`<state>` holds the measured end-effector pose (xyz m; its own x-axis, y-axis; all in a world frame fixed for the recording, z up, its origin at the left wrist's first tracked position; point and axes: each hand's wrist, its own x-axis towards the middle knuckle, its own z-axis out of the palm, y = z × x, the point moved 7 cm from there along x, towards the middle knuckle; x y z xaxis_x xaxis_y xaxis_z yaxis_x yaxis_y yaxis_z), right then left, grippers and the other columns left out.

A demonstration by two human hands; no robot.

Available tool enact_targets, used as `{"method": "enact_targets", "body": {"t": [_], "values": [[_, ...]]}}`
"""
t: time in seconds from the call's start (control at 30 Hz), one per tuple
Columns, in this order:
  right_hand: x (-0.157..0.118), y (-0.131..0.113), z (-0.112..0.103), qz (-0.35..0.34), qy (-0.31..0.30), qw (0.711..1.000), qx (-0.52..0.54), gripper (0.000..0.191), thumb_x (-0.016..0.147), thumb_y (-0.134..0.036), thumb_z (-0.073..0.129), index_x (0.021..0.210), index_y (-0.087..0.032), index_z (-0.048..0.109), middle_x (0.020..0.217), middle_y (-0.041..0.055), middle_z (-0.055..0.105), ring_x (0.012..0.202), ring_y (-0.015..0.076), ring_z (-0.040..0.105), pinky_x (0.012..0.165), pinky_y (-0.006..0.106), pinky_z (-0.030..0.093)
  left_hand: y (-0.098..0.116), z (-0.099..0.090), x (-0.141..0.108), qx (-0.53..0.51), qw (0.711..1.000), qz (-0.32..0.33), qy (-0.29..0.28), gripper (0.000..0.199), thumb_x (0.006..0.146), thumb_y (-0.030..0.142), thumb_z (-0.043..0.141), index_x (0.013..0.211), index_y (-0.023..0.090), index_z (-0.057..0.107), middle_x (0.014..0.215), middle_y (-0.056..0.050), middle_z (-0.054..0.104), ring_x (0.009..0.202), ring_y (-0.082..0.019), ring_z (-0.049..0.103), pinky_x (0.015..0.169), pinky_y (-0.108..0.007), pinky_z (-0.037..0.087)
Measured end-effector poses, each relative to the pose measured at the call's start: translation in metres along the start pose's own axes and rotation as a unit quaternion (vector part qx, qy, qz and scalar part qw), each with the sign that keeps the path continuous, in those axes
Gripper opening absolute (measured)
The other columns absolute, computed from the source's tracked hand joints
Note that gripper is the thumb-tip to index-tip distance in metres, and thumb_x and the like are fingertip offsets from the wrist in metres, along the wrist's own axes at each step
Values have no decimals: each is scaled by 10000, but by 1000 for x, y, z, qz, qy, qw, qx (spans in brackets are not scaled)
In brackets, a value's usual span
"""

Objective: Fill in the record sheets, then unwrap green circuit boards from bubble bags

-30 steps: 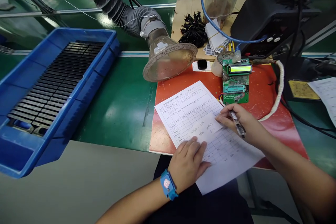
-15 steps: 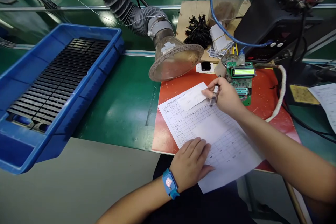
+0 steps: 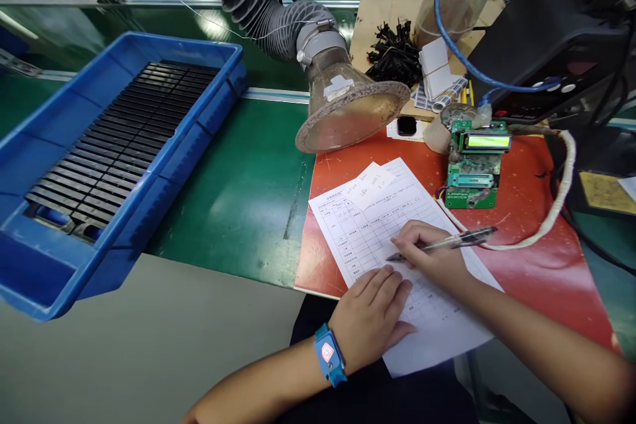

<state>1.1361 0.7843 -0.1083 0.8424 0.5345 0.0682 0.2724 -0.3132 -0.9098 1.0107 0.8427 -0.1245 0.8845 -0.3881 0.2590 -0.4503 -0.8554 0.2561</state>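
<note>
A pen (image 3: pixel 460 239) is gripped in my right hand (image 3: pixel 433 255), its tip down at the middle of a printed form (image 3: pixel 370 232). The form is a sheet with a table grid and some handwriting near its top left. My left hand (image 3: pixel 371 318) lies flat on the form's lower left part, fingers stretched out, with a blue strap around the wrist. A small white slip (image 3: pixel 371 184) with handwritten marks rests on the form's upper part. The form's lower edge hangs past the front of the red mat (image 3: pixel 541 278).
A blue tray (image 3: pixel 199 126) holding rows of black strips stands at the left. A fume hood funnel (image 3: pixel 355 112) on a grey hose hangs behind the form. Right of it lie a green circuit board (image 3: pixel 474 165) with a lit display and a white-wrapped cable (image 3: pixel 566 185).
My right hand has let go of the white slip and moved down toward me, turning the pen to writing position. The slip now shows handwriting. My left hand stays on the form.
</note>
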Motion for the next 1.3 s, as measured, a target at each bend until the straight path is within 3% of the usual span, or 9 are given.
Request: {"method": "enact_targets", "body": {"t": [0.17,0.73,1.0,1.2,1.3], "values": [[1,-2,0,-7,2,999,-48,327,801,-254,543,498,-174,452,533,-2,489,528,97,468,524,262,406,-1,-1,1,-13,1000,-7,8,596,836,548,404,1275,145,427,1259,-54,499,1254,-196,359,1065,-315,289],[0,1,-6,9,41,998,-52,339,800,-244,534,492,-176,412,525,-4,453,516,94,431,522,261,388,-2,-2,2,-27,1000,-13,-8,591,835,539,413,1276,145,415,1259,-56,496,1253,-187,361,1052,-317,327],[-1,2,-9,16,63,998,-19,343,804,-248,525,496,-182,390,511,-12,417,497,91,400,503,265,365,-1,0,3,-30,999,-10,-26,586,839,528,415,1275,138,408,1252,-69,498,1251,-192,365,1043,-324,343],[-6,5,-27,38,116,992,10,333,822,-256,522,517,-192,405,504,-12,435,512,106,430,546,288,380,-2,-2,4,-38,999,-9,-20,575,838,518,427,1266,134,421,1238,-67,508,1238,-195,379,1048,-328,336],[-6,2,-27,24,88,996,22,282,817,-252,534,548,-196,471,555,2,491,570,118,486,575,293,405,-1,-2,4,-36,999,-7,-24,575,839,519,423,1266,133,419,1241,-70,505,1241,-196,376,1045,-328,338]]}}
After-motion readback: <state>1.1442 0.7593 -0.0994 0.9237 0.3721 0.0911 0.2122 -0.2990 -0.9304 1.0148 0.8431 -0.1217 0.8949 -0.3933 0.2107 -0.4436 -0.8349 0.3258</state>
